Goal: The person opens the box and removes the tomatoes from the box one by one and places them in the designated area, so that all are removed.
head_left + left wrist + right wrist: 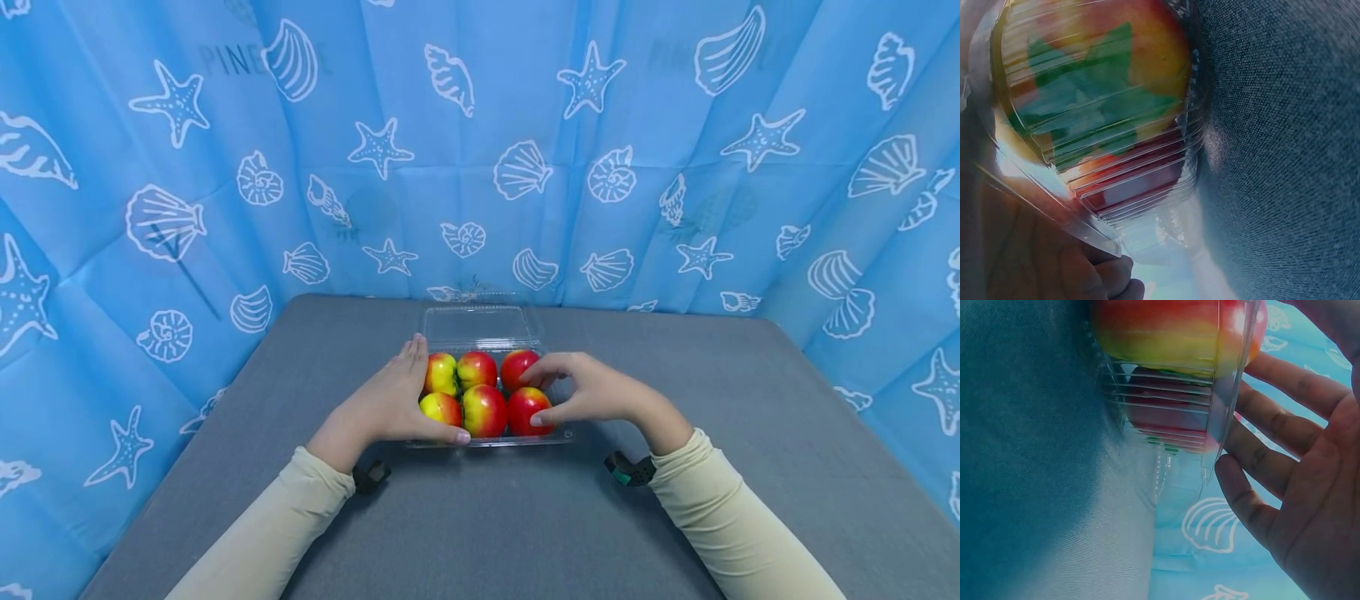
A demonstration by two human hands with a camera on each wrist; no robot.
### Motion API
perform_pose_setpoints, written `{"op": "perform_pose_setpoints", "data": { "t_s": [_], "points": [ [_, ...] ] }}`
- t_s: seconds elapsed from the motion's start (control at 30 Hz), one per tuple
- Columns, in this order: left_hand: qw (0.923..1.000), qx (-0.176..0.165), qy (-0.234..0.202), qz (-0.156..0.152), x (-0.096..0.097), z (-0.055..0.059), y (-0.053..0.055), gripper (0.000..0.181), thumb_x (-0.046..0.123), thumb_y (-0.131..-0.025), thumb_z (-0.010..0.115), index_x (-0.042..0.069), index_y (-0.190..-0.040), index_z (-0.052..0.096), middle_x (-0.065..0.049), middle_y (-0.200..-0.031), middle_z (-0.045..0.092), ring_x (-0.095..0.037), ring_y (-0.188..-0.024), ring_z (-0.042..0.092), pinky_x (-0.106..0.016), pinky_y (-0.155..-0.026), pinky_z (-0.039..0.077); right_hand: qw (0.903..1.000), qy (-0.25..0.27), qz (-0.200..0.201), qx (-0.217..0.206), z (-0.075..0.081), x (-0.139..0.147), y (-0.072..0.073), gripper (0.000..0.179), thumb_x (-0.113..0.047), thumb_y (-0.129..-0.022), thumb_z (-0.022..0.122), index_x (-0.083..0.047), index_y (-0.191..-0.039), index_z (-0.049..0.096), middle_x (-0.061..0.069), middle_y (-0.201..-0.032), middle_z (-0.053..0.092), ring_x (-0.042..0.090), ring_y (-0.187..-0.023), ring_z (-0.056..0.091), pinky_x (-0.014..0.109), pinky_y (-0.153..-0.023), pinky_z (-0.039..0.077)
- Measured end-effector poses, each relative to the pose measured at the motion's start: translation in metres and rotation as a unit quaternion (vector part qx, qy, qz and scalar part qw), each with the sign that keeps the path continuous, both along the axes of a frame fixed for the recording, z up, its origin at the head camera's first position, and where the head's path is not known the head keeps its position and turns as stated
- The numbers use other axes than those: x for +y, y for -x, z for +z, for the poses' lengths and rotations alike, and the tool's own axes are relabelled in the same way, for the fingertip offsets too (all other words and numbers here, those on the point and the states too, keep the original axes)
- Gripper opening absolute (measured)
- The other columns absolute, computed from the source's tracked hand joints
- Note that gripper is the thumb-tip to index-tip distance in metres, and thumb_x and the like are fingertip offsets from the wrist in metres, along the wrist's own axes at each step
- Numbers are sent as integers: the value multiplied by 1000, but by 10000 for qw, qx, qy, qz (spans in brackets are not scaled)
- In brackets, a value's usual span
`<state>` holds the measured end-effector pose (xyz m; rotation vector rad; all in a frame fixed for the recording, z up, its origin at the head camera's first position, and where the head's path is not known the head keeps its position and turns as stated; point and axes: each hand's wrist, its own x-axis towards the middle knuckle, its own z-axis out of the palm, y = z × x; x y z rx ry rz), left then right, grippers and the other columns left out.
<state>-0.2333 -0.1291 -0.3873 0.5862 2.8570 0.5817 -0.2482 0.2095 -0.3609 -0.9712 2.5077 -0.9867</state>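
Observation:
A clear plastic clamshell box (561, 437) with its lid raised at the back holds two rows of red and yellow apples (484, 410). My left hand (393, 396) rests along the box's left side, fingers stretched toward the back and thumb across the front rim. Over the right end, my right hand (600, 390) holds the front right apple (527, 408), thumb at its front and fingertips behind, close to the rear right apple (517, 367). In the left wrist view, a green star-shaped leaf (1088, 100) shows through the ribbed wall. The right wrist view shows spread fingers (1272, 425) by the rim.
The box stands on a grey cloth-covered table (480, 517), toward its back edge. A blue curtain (465, 167) with white shells and starfish surrounds the back and sides. Dark bands (628, 469) sit at both wrists.

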Motion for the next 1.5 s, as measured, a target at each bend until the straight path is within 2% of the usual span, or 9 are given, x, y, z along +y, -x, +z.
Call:
{"op": "perform_pose_setpoints", "data": {
  "t_s": [0.87, 1.3, 1.5],
  "points": [
    [10000, -33, -60, 20, -1, -2, 0, 155, 95, -63, 72, 9, -171, 0, -12, -181, -5, -37, -167, 6, -62, -128, 30, 10000, 25, 54, 75, 2, -1, -2, 44, -26, -87, 88, -17, -126, 71, 0, -125, 71, 22, -108, 64, 50, -89, 64],
    [10000, -28, -54, 3, -1, 0, 0, 155, 94, -63, 72, 8, -171, 2, -12, -181, -3, -38, -167, 7, -62, -127, 32, 9995, 197, -13, 251, 9, 2, -4, 45, -26, -86, 88, -19, -127, 70, -2, -125, 70, 21, -111, 64, 58, -98, 59],
    [10000, -36, -62, 20, 0, 1, 0, 155, 94, -63, 72, 9, -172, 2, -12, -181, -3, -38, -167, 7, -63, -127, 33, 9991, 156, -103, 372, 12, 5, -3, 46, -28, -87, 88, -19, -129, 70, -3, -127, 70, 19, -112, 64, 48, -100, 58]
  ]
}}
